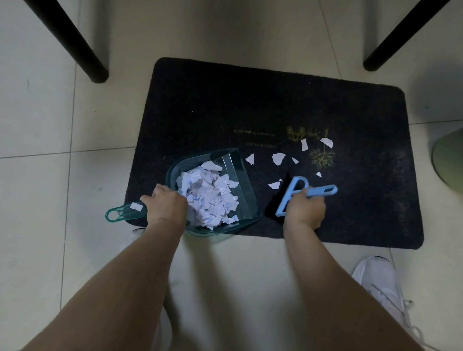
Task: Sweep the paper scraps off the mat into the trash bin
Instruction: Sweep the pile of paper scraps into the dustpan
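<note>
A black mat [254, 102] lies on the tiled floor. My left hand [165, 207] grips the handle of a clear teal dustpan [240, 181] that rests on the mat's near left part and holds a heap of white paper scraps [210, 198]. My right hand [306, 207] grips a light blue hand brush [293, 194] just right of the pan, bristles down on the mat. Several loose scraps [278, 158] lie on the mat beyond the brush. A green bin [456, 161] shows partly at the right edge.
Two black furniture legs [72, 35] [398, 36] slant down to the floor at the far left and far right of the mat. A white shoe [379, 282] stands at the near right on the pale floor tiles [24, 219].
</note>
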